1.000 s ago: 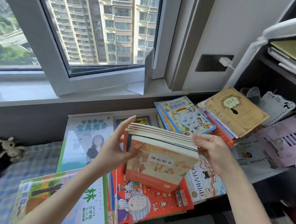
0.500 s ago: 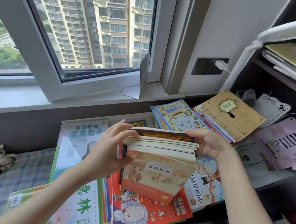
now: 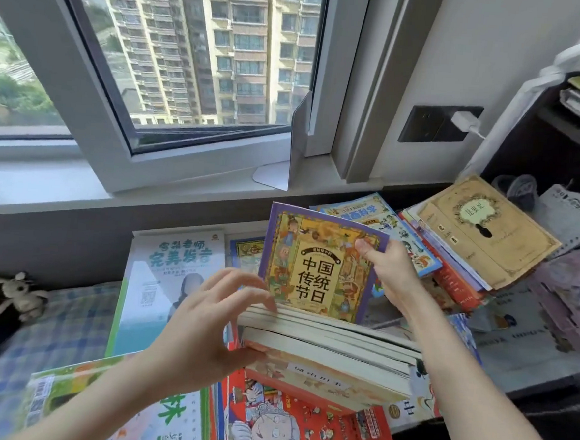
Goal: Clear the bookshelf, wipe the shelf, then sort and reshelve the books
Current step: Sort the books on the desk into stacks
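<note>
Stack of books is held above a red comic book, left hand fingers clamped on its left end. Behind it the purple book stands tilted up, right hand fingers pinching its right edge.

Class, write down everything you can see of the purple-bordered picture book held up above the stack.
The thin purple-bordered picture book has a glossy-looking cover: gold, crowded with drawn figures, with large dark Chinese characters on a cream panel. It stands nearly upright, cover to the camera, lower edge at the top of the stack of books. The right hand pinches its right edge, thumb on the cover. The left hand, holding the stack, has fingertips near its lower left corner; contact is unclear.
</note>
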`<action>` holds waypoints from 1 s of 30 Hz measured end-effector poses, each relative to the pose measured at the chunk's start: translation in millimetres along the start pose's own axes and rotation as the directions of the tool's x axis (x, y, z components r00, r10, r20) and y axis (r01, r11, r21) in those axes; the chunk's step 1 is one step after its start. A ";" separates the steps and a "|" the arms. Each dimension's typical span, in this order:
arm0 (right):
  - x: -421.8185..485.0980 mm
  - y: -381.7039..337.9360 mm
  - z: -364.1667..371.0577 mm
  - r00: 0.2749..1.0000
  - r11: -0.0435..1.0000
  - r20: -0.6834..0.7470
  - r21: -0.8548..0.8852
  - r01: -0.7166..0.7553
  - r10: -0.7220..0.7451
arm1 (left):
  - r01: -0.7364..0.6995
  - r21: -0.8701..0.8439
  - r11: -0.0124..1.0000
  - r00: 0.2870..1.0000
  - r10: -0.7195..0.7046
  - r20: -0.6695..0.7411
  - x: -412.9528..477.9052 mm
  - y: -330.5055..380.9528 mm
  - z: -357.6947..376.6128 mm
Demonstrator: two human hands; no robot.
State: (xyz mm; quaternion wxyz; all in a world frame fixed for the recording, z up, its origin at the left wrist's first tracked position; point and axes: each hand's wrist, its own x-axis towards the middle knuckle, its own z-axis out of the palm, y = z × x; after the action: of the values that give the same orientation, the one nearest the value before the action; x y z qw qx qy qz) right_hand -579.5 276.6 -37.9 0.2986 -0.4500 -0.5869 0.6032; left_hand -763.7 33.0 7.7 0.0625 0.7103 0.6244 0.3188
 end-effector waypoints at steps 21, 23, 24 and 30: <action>-34.1 -137.4 -0.3 0.681 0.734 0.681 -0.603 0.312 0.270 | 0.223 -0.353 0.909 0.971 -0.172 0.168 16.9 -11.3 -5.7; -68.4 -129.8 4.8 0.688 0.667 0.674 -0.645 0.373 0.267 | 0.352 -0.502 0.790 0.928 -0.223 0.299 22.2 -16.7 -12.6; -82.9 -122.5 9.7 0.706 0.600 0.661 -0.680 0.421 0.254 | 0.418 -0.586 0.694 0.902 -0.241 0.358 24.9 -19.3 -16.7; -112.9 -66.8 35.1 0.769 0.325 0.555 -0.698 0.638 -0.319 | 0.547 -0.722 0.424 0.837 -0.302 0.456 42.4 -37.6 -15.6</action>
State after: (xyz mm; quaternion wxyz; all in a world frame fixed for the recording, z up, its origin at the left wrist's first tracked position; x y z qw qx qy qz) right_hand -575.1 169.8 45.8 0.1009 -0.2349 -0.9514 0.1718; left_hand -803.1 75.5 17.6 0.5496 0.4454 0.5426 0.4528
